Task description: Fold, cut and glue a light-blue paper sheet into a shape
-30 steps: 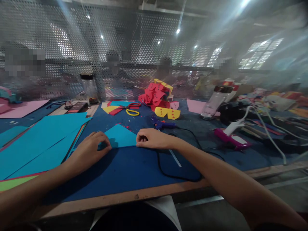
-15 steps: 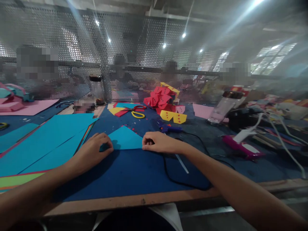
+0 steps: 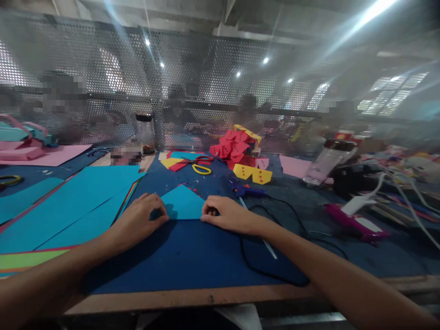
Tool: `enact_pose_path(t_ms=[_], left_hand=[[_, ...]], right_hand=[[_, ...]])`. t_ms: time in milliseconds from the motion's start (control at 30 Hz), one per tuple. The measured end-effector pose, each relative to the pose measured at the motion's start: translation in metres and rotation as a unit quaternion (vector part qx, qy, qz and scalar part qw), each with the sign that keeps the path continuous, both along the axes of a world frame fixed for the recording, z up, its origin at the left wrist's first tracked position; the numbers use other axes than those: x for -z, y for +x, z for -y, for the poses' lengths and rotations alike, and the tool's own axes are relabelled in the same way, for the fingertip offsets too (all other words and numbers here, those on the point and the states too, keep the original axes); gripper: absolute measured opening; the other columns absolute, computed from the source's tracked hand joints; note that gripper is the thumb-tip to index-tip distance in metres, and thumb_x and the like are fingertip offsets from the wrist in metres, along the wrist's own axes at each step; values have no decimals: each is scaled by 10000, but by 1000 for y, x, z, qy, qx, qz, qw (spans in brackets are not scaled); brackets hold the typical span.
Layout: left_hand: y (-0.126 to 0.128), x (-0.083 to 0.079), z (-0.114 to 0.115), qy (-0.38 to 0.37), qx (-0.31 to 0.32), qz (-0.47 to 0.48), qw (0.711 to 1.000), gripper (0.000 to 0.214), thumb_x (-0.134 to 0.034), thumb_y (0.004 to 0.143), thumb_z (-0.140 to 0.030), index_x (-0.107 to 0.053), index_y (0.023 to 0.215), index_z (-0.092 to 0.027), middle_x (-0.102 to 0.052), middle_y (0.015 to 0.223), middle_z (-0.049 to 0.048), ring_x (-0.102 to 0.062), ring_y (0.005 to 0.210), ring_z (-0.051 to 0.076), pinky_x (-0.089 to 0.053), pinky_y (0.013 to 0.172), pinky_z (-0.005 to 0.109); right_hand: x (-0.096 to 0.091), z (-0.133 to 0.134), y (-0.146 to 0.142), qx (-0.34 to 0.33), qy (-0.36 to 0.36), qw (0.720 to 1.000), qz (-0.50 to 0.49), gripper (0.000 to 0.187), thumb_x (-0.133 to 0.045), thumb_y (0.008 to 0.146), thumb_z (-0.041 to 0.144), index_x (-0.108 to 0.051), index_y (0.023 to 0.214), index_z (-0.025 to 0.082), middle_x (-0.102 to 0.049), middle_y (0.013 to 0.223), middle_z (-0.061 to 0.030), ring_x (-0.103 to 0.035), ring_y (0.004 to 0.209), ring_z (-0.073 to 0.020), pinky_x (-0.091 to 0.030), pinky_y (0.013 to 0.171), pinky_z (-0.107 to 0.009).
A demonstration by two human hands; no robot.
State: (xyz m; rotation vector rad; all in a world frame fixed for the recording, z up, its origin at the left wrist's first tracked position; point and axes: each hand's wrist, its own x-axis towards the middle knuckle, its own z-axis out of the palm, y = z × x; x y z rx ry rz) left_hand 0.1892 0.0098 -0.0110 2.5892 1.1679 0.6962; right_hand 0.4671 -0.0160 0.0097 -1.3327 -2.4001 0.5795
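Observation:
A blue sheet of paper (image 3: 184, 204), folded to a triangle with its point facing away from me, lies on the dark blue table top. My left hand (image 3: 151, 213) is closed at its left corner, thumb along the folded edge and fingers curled over it. At the right corner my right hand (image 3: 223, 211) pinches the paper between thumb and curled fingers. The straight fold faces me. Just beyond my right hand lies a blue glue gun (image 3: 247, 189) with a black cord; a clear glue stick (image 3: 270, 250) lies near my right forearm.
Large blue sheets (image 3: 79, 206) are stacked at the left. Red-and-yellow scissors (image 3: 201, 166) lie behind the triangle, beside red cut pieces (image 3: 237, 146) and a yellow dotted piece (image 3: 252, 174). A clear bottle (image 3: 328, 162) and a magenta tool (image 3: 355, 224) stand to the right. People sit beyond the mesh screen.
The whole view has shifted slightly, so everything sits a little lower and further right. Both hands stay at the corners of the blue paper; the right hand appears slightly closer to the left.

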Motion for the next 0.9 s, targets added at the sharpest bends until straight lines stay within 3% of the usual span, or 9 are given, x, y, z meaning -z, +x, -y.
enact_pose_path(t_ms=[500,900], left_hand=[[6,1,1,7,-16,-18,1000,112,-583,853,-242,-599,746,-212,-626,857,31,-555,887,238,-430,816,386],[2,4,-4,-8,-19,-29,999,136,-582,856,-300,-618,758,-213,-641,878,34,-560,901,243,-414,847,390]], right_hand=[[-5,-2,-17,14,-5,1000,25,166,-671,844,328,-657,821,164,-652,841,-36,-585,759,-156,-410,672,-259],[-1,-5,-39,26,9,999,30,141,-678,845,298,-667,800,164,-668,811,-20,-571,720,-131,-342,611,-237]])
